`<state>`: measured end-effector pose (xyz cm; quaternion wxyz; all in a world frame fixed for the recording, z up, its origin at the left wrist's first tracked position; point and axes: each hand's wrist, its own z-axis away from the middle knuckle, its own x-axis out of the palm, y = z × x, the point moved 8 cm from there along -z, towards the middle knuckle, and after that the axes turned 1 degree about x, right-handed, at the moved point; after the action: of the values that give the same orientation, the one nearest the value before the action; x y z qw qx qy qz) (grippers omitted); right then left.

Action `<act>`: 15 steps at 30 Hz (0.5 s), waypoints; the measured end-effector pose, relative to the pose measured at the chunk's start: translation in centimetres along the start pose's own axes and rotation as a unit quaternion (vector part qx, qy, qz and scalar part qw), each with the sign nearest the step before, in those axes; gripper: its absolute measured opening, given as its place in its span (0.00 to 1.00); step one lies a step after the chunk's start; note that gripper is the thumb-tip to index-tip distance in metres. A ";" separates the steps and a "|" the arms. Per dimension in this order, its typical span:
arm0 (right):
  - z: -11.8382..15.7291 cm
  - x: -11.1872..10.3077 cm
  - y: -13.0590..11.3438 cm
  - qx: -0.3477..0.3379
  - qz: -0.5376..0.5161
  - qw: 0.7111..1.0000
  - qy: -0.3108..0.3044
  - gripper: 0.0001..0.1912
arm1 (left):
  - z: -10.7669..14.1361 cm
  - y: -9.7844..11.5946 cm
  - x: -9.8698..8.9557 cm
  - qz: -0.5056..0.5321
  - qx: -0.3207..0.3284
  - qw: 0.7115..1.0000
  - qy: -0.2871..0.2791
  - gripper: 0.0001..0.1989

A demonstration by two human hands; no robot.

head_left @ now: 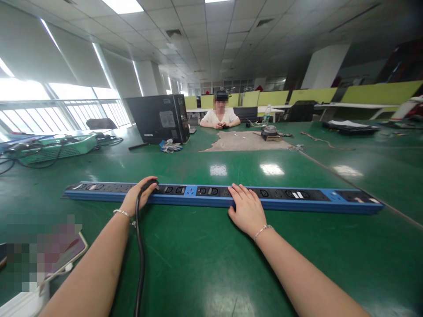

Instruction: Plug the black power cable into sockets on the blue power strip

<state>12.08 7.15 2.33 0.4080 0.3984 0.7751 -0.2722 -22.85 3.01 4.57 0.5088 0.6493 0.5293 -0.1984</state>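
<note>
A long blue power strip (pixel 205 201) with black sockets and a few blue ones lies across the green table in front of me. Closed around a black power plug (pixel 150 182), my left hand (pixel 137 196) is at the strip's left part. From that plug a thick black cable (pixel 139 251) runs down toward my body. Whether the plug sits in a socket I cannot tell, as my fingers cover its front. Right of the strip's middle, my right hand (pixel 247 209) lies over it with fingers stretched out, resting on the sockets.
At the lower left is a device with a blurred screen (pixel 62 259). Farther back stand a green basket (pixel 59 149) of cables, a black computer case (pixel 158 119) and gloves (pixel 171 146). A person (pixel 220 116) sits opposite, near a cardboard sheet (pixel 241 141).
</note>
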 end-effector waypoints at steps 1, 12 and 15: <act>0.0 0.0 0.0 0.000 0.000 1.000 0.001 0.28 | 0.0 0.1 0.0 -0.004 0.006 1.000 -0.004 0.23; -0.1 0.0 0.0 0.000 0.001 1.000 0.002 0.28 | -0.1 0.5 -0.3 -0.033 0.023 0.999 -0.021 0.24; -0.1 0.0 0.0 -0.001 0.002 1.000 0.002 0.28 | 0.1 0.5 0.1 -0.039 0.031 0.998 -0.041 0.25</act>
<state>12.05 7.18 2.40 0.4075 0.4003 0.7750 -0.2703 -22.31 3.00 4.70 0.5016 0.6351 0.5264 -0.2607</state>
